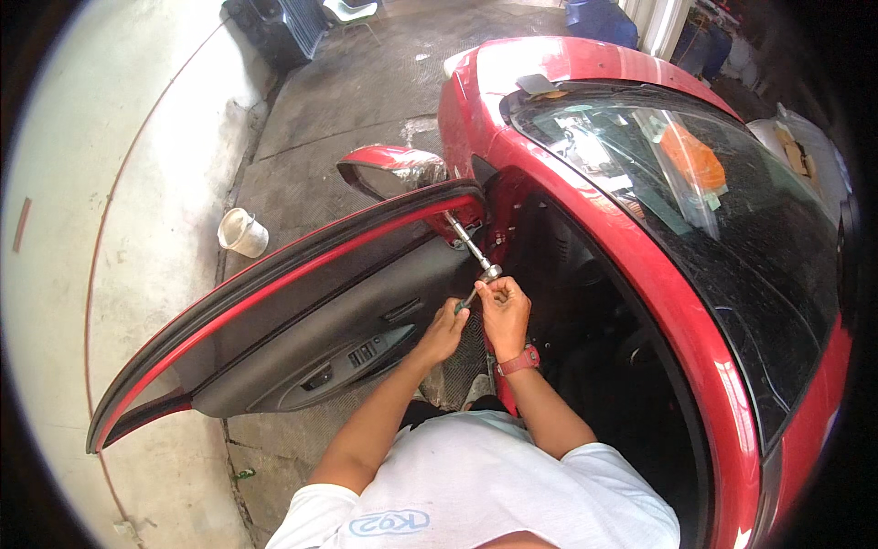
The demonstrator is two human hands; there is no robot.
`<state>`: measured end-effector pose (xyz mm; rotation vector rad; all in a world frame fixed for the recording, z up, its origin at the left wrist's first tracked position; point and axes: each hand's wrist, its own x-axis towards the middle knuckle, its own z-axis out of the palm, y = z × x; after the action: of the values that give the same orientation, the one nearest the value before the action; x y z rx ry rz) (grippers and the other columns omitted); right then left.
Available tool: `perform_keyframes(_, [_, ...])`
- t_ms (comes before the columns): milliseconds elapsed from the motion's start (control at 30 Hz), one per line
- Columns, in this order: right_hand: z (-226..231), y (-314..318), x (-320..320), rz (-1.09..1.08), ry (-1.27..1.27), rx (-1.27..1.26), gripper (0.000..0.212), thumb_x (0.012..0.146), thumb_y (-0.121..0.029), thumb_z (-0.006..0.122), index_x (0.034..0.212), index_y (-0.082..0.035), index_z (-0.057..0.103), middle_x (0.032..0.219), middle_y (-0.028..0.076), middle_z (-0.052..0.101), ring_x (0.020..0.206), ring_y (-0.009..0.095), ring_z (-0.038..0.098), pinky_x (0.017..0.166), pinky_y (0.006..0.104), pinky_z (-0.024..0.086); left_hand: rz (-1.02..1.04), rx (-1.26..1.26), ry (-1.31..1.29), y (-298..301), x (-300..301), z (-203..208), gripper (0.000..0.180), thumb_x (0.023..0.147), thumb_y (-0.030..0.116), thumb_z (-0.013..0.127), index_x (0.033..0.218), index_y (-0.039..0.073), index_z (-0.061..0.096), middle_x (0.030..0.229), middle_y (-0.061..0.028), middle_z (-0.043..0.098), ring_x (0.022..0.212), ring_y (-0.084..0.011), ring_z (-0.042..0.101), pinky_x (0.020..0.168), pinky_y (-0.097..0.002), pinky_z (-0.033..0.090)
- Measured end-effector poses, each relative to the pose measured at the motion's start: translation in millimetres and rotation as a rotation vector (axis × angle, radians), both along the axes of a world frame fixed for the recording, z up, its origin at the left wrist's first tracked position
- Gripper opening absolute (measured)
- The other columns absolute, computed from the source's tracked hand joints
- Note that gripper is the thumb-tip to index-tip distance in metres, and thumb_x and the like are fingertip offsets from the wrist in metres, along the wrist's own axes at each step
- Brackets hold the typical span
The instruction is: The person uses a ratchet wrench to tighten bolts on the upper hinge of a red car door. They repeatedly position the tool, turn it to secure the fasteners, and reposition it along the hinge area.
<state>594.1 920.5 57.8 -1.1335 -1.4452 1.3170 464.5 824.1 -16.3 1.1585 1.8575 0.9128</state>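
Observation:
A ratchet wrench with a long silver extension reaches into the front corner of an open red car door, behind the side mirror. My left hand is closed around the ratchet's dark green handle. Beside it, my right hand has its fingers closed at the ratchet's head, and a red watch sits on that wrist. The extension's far end meets the bare inner corner of the door; what it sits on is too small to make out.
The red car's windshield and front pillar stand to my right, with a dark cabin opening below. A white bucket stands by the pale wall on the left. Farther off are a light chair and a blue drum.

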Motion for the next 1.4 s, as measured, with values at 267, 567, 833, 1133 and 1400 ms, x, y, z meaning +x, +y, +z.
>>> perform_keyframes(267, [-27.8, 3.4, -8.7, 0.064, 0.458, -0.422, 0.02, 0.107, -0.023, 0.07, 0.113, -0.005, 0.063, 0.105, 0.013, 0.077, 0.095, 0.02, 0.077, 0.08, 0.0326, 0.061, 0.014, -0.046, 0.114, -0.6, -5.6, 15.0, 0.041, 0.113, 0.041, 0.048, 0.127, 0.002, 0.052, 0.126, -0.0278, 0.063, 0.126, -0.0464, 0.059, 0.104, -0.053, 0.046])
perform_keyframes(567, [-24.3, 40.7, -26.4, 0.336, 1.02, -0.926, 0.059, 0.109, -0.048, 0.059, 0.145, -0.001, 0.061, 0.087, 0.006, 0.076, 0.077, 0.019, 0.075, 0.077, 0.0409, 0.064, -0.017, -0.085, 0.774, -12.8, 17.1, 205.0, 0.048, 0.103, 0.051, 0.063, 0.102, 0.003, 0.069, 0.086, -0.0195, 0.075, 0.078, -0.0407, 0.075, 0.076, -0.0538, 0.057])
perform_keyframes(833, [-18.7, 39.2, -42.7, 0.331, 1.082, -0.96, 0.047, 0.11, -0.04, 0.059, 0.133, 0.0, 0.067, 0.058, -0.005, 0.043, 0.049, 0.009, 0.04, 0.059, 0.029, 0.045, -0.04, -0.015, 0.756, -25.6, -8.8, 134.0, 0.042, 0.105, 0.045, 0.062, 0.097, 0.004, 0.064, 0.085, -0.0194, 0.074, 0.084, -0.04, 0.075, 0.078, -0.053, 0.057])
perform_keyframes(1133, [3.4, 33.6, -42.8, 0.172, 0.244, -0.241, 0.025, 0.105, -0.012, 0.065, 0.127, -0.001, 0.068, 0.065, -0.002, 0.058, 0.051, 0.011, 0.053, 0.055, 0.0348, 0.05, -0.076, 0.032, 0.605, -18.6, -9.6, 53.5, 0.036, 0.107, 0.036, 0.061, 0.12, 0.003, 0.061, 0.118, -0.0221, 0.069, 0.113, -0.0415, 0.065, 0.095, -0.0533, 0.051])
perform_keyframes(1400, [-8.3, 49.2, -26.0, 0.362, 0.671, -0.717, 0.029, 0.104, -0.016, 0.069, 0.13, -0.002, 0.068, 0.066, -0.002, 0.056, 0.053, 0.008, 0.051, 0.056, 0.0304, 0.052, -0.105, 0.56, 0.943, 75.6, -37.4, 303.0, 0.028, 0.093, 0.02, 0.077, 0.118, 0.008, 0.071, 0.114, -0.015, 0.072, 0.107, -0.0373, 0.068, 0.094, -0.0472, 0.053])
